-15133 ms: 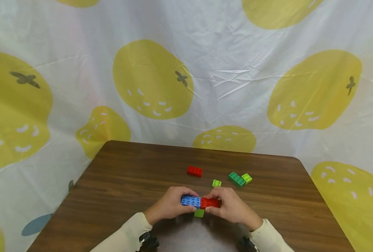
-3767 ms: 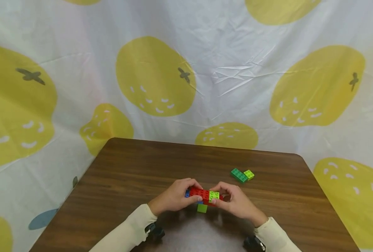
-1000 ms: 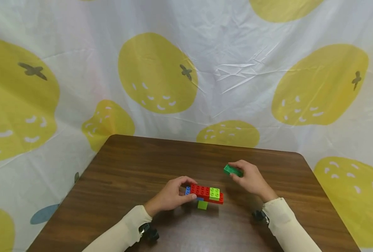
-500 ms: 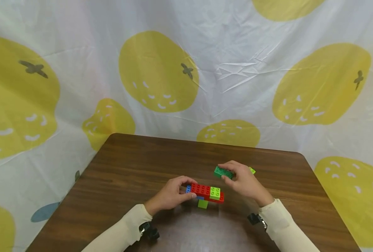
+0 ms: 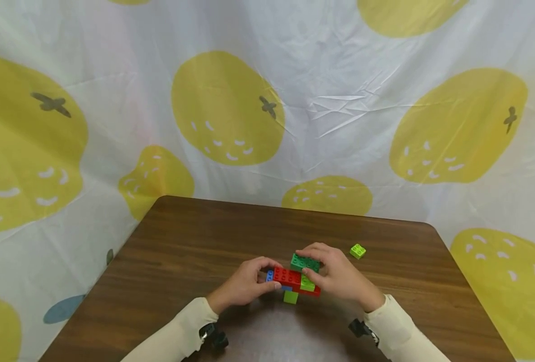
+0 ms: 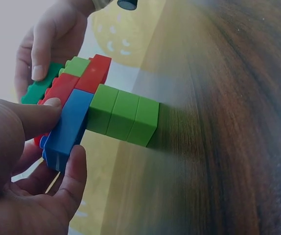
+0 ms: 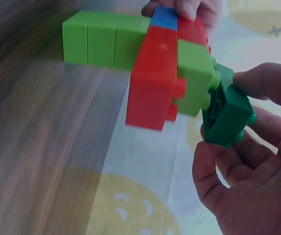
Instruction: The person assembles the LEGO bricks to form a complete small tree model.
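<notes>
A toy-brick structure stands on the table on a column of lime bricks (image 6: pixel 123 115). Across the column lie a blue brick (image 6: pixel 68 128) and a red brick (image 7: pixel 152 78); above them sit another red brick (image 5: pixel 287 275) and a small lime brick (image 7: pixel 194 76). My left hand (image 5: pixel 245 282) grips the structure's left end, thumb at the upper red brick and fingers round the blue one. My right hand (image 5: pixel 337 271) pinches a dark green brick (image 5: pixel 304 262), tilted, studs outward, close over the small lime brick. In the right wrist view its hollow underside faces the lime studs.
A loose small lime brick (image 5: pixel 357 251) lies on the wooden table (image 5: pixel 213 226), beyond my right hand. Behind the table hangs a white cloth (image 5: pixel 330 130) printed with yellow fruit.
Earlier, loose red and lime bricks joined the structure. Over the last second my right hand has carried the dark green brick left and nearer, over the structure; my left hand has kept its grip.
</notes>
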`<state>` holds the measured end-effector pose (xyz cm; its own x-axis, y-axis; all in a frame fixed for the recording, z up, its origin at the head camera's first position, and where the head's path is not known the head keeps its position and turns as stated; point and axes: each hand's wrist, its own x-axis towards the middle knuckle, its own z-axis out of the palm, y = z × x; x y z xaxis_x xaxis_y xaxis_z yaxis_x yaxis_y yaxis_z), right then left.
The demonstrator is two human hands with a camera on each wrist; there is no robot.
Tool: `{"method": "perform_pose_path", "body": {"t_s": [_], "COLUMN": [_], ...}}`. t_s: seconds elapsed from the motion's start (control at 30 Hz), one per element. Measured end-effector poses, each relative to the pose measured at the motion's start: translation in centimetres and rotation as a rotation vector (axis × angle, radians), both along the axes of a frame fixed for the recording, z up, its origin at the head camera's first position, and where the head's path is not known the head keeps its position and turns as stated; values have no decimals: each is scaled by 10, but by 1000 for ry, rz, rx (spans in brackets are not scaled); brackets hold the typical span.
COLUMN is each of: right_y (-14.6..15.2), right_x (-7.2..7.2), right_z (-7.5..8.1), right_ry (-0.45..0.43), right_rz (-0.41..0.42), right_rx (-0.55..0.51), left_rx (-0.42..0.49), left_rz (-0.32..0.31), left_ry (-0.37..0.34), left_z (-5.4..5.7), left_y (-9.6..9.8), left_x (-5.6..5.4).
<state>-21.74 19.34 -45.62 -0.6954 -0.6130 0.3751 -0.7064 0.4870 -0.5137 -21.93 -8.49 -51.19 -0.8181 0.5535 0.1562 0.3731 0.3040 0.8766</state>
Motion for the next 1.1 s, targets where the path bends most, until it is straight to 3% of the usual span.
{"method": "perform_pose_path", "body": {"t_s": [0.4,0.8,1.1], "right_y": [-18,-20,-22], "right_x": [6,8,9], "right_z": [-3,-2,-2], "right_ry": [30,-6,52], "right_rz": [41,31,29], "right_rx": [61,27,85], "left_rx": [-21,-44,-56], "left_rz": [-8,-3,2], "left_ry": [2,25,34], "left_z": [-1,1,-1], "left_y": [-1,1,1], "left_x": [-1,-2,-2]}}
